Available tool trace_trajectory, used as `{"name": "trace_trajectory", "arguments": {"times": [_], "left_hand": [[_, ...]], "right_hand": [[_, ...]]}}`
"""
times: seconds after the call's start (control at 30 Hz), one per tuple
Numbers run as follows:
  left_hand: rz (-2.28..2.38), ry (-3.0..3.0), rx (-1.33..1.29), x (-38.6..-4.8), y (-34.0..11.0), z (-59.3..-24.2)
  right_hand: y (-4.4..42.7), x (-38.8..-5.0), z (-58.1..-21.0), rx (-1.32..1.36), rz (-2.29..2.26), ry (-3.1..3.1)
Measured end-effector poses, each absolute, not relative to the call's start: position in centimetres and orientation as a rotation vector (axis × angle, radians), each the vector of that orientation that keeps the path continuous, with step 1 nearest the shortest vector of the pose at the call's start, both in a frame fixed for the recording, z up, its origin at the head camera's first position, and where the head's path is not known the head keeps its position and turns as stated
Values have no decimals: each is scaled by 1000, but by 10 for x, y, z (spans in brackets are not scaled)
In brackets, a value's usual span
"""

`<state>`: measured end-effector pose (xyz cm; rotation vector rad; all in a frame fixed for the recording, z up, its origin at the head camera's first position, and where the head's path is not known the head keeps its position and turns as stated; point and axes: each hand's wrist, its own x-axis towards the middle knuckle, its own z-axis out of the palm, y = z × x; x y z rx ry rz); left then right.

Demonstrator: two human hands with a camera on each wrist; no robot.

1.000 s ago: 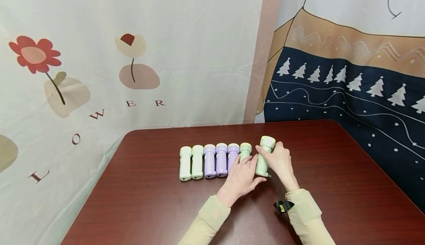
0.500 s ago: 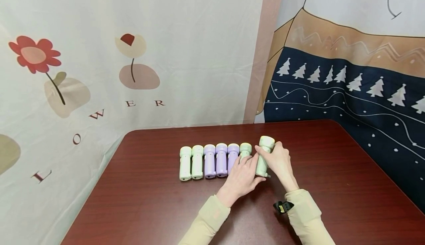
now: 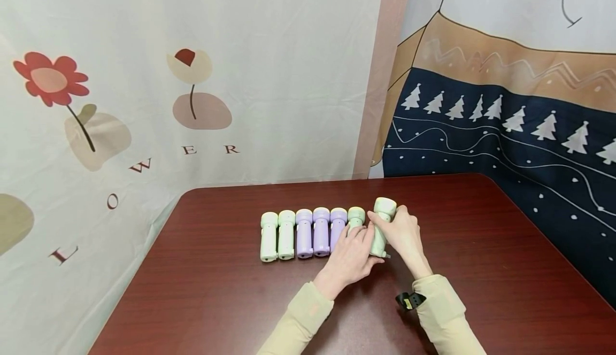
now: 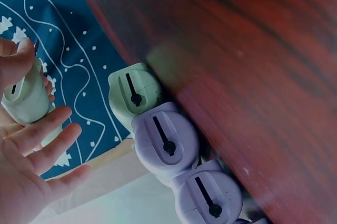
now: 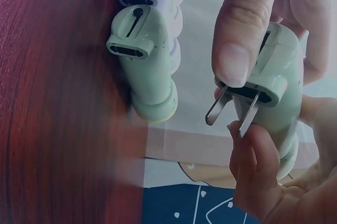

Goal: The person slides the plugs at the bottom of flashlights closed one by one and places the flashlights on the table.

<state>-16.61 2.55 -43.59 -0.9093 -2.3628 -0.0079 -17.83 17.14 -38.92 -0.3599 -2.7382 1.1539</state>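
A light green flashlight (image 3: 385, 208) is held between both hands, tilted above the table, its tail end towards the person. My right hand (image 3: 406, 234) grips its body from the right, the thumb across the neck. My left hand (image 3: 348, 256) pinches the tail, its thumb (image 5: 234, 63) pressing near the slider slot in the right wrist view. Two metal plug prongs (image 5: 247, 116) stick out of that tail. Beside the left hand lies a row of green flashlights (image 3: 286, 234) and purple flashlights (image 3: 321, 232); the left hand partly covers the rightmost green flashlight (image 3: 356, 216).
The row lies on a dark red wooden table (image 3: 216, 291). A pale flower-print curtain (image 3: 289, 77) hangs behind, and a navy tree-print curtain (image 3: 481, 130) at the right. A black strap (image 3: 410, 300) is at the right sleeve.
The held flashlight has shifted very slightly left with the right hand. The left hand and the row look nearly unchanged.
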Motion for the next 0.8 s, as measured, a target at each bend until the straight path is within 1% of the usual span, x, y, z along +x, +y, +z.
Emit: {"name": "trace_trajectory", "arguments": {"times": [0.8], "left_hand": [[-103, -2410, -912, -169, 26, -433]], "right_hand": [[169, -182, -390, -351, 1134, -2716]]}}
